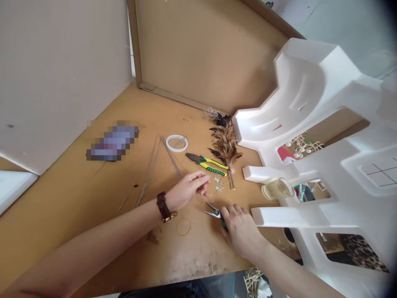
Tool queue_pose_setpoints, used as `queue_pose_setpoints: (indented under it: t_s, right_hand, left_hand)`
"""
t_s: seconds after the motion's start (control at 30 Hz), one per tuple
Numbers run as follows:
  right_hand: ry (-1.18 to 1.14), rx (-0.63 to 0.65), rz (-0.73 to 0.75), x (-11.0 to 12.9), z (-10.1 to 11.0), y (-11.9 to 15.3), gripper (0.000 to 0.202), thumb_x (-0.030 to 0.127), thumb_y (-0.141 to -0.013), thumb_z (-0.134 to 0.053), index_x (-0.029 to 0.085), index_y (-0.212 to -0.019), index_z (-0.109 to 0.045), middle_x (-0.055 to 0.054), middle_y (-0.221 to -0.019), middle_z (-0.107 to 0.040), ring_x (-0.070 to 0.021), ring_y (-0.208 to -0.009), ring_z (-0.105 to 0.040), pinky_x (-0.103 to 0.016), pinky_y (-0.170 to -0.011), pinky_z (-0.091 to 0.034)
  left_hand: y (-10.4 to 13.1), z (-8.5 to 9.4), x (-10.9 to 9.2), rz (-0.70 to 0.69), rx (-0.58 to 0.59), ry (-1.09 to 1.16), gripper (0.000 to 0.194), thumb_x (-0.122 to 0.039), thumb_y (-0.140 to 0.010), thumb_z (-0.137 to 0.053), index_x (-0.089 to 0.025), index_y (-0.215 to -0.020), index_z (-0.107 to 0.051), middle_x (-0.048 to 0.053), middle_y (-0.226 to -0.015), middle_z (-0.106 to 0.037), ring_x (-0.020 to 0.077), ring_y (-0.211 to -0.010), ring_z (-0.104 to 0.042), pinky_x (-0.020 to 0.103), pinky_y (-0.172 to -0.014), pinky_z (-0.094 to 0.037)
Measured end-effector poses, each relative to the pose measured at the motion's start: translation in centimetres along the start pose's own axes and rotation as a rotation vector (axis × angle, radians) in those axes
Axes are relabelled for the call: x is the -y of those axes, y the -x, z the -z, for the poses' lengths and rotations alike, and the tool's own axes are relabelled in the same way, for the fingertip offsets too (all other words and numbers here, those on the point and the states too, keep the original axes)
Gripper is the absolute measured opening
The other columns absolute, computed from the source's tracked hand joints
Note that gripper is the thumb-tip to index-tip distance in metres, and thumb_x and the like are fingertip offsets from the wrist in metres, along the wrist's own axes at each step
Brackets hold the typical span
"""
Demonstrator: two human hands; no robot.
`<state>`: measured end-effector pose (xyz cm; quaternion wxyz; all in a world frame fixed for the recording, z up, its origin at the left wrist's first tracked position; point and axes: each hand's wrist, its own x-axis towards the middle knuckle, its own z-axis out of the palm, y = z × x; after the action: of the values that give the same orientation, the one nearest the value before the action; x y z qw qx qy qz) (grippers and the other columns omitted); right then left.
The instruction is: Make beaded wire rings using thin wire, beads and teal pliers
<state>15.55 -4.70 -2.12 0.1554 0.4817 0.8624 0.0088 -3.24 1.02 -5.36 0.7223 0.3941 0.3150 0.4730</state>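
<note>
My left hand (194, 188), with a brown-strapped watch on the wrist, is closed in a pinch above the table. A thin wire (212, 194) with small pale blue pieces (217, 188) on it appears at its fingertips, though the exact grip is hard to see. My right hand (240, 227) wraps round needle-nose pliers (214, 212); their jaws are spread and point left, just below my left hand. Yellow-and-green combination pliers (212, 164) lie just beyond my left fingers. A second bit of wire with blue pieces (221, 180) rests beside their handles.
Brown feathers (223, 142) lie bundled on a stick. A white tape roll (176, 143), loose straight wires (171, 159) and a rubber band (183, 227) are on the table (120, 256). At right stand a white moulded frame (310, 87) and a glass (277, 189). A blurred-out object (113, 142) lies left.
</note>
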Motion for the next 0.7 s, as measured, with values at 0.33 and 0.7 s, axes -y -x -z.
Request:
queue_pose_setpoints:
  t_s: [0.33, 0.7]
  right_hand:
    - [-0.072, -0.049, 0.103, 1.0, -1.4, -1.5, 0.009, 0.025, -0.084, -0.043, 0.019, -0.09, -0.047, -0.007, -0.085, -0.054, -0.0216, -0.08, -0.05, -0.032, -0.066, -0.036]
    - [-0.04, -0.158, 0.089, 1.8, -3.1, -3.4, 0.024, 0.034, -0.086, -0.043, 0.015, -0.098, -0.052, -0.01, -0.091, -0.055, -0.0248, -0.087, -0.048, -0.037, -0.074, -0.037]
  left_hand:
    - [-1.0, 1.8, -1.6, -0.147, -0.19, -0.283, 0.025, -0.039, -0.076, -0.058, -0.015, -0.078, -0.052, -0.007, -0.055, -0.043, 0.0067, -0.051, -0.043, 0.025, -0.062, -0.05]
    - [-0.5, 1.4, -1.7, 0.094, 0.061, 0.046, 0.02, -0.033, -0.079, -0.057, -0.013, -0.079, -0.055, -0.005, -0.062, -0.047, 0.002, -0.045, -0.038, 0.024, -0.059, -0.05]
